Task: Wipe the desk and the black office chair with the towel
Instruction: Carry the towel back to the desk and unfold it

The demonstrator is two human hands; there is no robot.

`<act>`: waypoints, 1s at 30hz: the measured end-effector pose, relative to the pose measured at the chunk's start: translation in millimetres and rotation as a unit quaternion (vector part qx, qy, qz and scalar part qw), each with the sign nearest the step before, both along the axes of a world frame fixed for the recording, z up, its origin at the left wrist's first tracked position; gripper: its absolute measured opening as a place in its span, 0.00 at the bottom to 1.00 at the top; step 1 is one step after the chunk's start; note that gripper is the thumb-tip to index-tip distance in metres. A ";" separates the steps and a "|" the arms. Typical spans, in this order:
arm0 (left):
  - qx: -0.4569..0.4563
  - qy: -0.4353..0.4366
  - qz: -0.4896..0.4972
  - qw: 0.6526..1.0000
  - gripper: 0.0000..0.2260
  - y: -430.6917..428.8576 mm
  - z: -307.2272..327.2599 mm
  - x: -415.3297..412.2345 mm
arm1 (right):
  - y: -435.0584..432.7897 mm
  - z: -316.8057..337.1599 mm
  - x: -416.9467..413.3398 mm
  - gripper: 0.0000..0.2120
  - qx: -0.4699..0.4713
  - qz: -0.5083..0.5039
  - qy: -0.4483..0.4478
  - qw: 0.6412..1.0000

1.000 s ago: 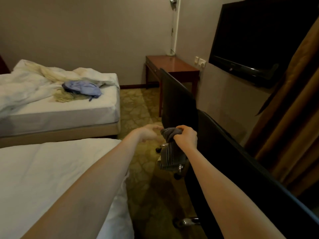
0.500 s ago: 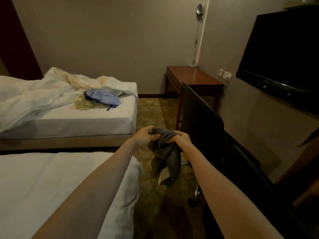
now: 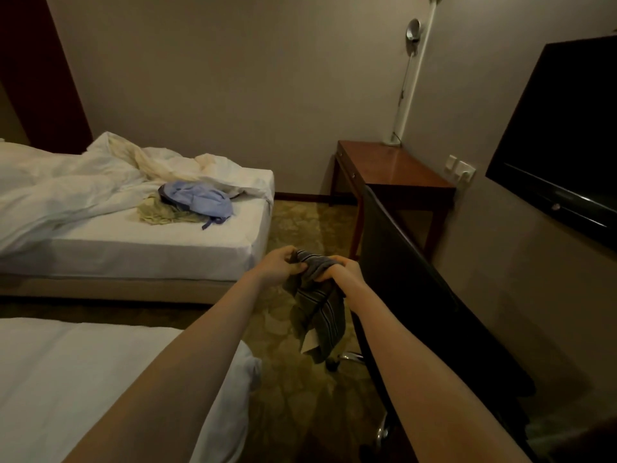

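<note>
here both hands (image 3: 278,267) grip the striped towel (image 3: 319,307) midair.

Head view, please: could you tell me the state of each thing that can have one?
Left hand: grips towel top.
Right hand: grips towel top.
Towel: bunched, hanging down.
Desk: untouched.
Chair: upright, not being wiped.
Television: screen dark.
Far bed: unmade.

chair (image 3: 417,295) blocks desk (image 3: 397,168), carpet (image 3: 300,225) open
</note>
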State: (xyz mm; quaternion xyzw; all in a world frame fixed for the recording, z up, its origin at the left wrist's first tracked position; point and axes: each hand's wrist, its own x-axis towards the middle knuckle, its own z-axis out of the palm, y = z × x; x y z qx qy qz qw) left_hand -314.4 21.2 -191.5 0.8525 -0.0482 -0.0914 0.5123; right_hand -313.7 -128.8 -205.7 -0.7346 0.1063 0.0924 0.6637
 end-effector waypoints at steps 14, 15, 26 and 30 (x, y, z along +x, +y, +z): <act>-0.012 0.008 -0.025 1.000 0.07 6.9 -2.7 173.2 | 5.0 -3.7 169.4 0.15 -0.017 -0.009 -0.008 1.000; -0.015 0.005 -0.027 1.000 0.07 10.3 1.2 190.4 | 8.2 -0.4 186.4 0.15 -0.018 -0.010 -0.015 1.000; 0.001 -0.015 -0.047 0.999 0.13 39.2 28.3 367.8 | 38.1 18.5 359.5 0.16 0.035 -0.034 -0.030 0.998; 0.000 0.010 -0.064 0.998 0.15 39.1 26.6 419.7 | 29.1 20.8 411.8 0.16 0.050 -0.041 -0.015 0.998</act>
